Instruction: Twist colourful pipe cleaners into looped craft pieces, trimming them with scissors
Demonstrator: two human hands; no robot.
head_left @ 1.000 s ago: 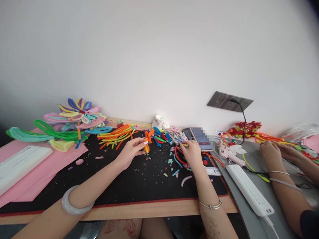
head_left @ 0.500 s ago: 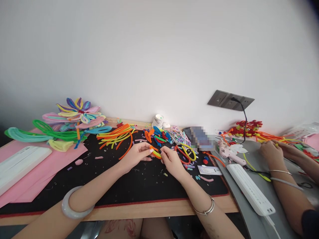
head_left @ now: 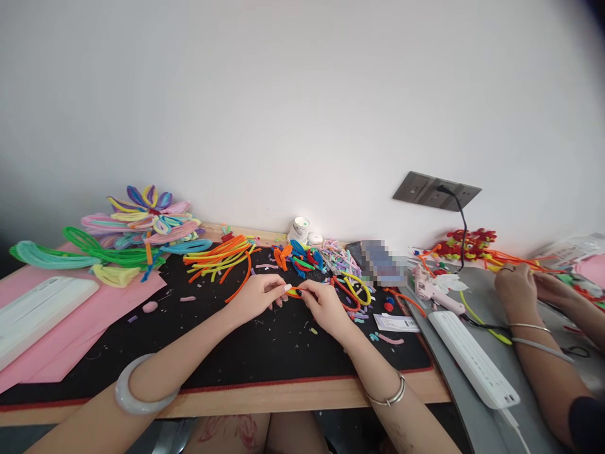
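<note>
Between my two hands, over the black mat [head_left: 212, 347], is a short orange-and-yellow pipe cleaner piece [head_left: 293, 292]. My left hand [head_left: 258, 295] pinches its left end between thumb and fingers. On its other end, the thumb and fingers of my right hand [head_left: 325, 306] are closed. Most of the piece is hidden by my fingertips. Behind my left hand lies a bundle of orange and yellow pipe cleaners [head_left: 220, 255]. Beyond my right hand are looped blue, red and green pipe cleaners [head_left: 302, 258] and a yellow loop [head_left: 362, 290].
A pipe cleaner flower [head_left: 151, 214] and pink sheets [head_left: 108, 315] lie left. At right are a phone [head_left: 382, 261], a pink glue gun [head_left: 437, 293] and a white power strip [head_left: 475, 359]. Another person's hands [head_left: 515, 290] work at far right. A paper cup [head_left: 300, 229] stands by the wall.
My hands have drawn slightly closer over the piece, and less of its yellow part shows. My right hand's fingers have shifted a little left. The other person's hands have moved slightly.
</note>
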